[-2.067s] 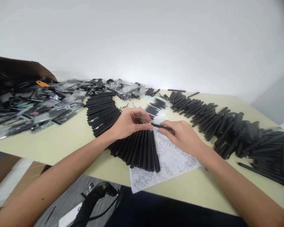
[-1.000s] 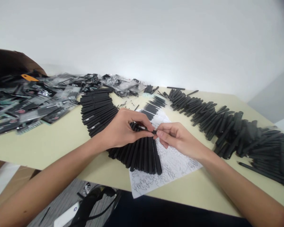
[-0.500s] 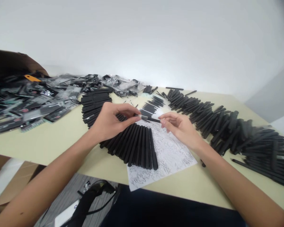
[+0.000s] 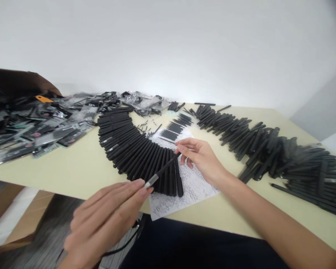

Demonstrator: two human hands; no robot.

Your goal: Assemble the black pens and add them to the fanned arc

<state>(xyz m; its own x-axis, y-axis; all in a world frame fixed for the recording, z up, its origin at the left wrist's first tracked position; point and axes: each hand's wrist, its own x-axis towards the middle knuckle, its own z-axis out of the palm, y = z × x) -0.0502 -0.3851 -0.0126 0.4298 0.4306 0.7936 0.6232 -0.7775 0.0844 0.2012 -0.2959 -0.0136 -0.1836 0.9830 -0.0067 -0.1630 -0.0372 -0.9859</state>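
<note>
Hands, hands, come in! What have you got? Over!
Left hand gripping silver-banded black stick. Right hand at its far end. Fanned black sticks below it.

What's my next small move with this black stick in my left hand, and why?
I'd probably lay the stick into the curved row. Your left hand holds it directly over that row, its far end is by your right hand, and the row's sticks look just like it.

Nothing readable here, tbh: the black pencil-like stick (image 4: 164, 170) shows no legible print. The plastic packets (image 4: 56, 129) near the worktop's (image 4: 58, 175) far left corner have labels, but they're too small to make out.
</note>
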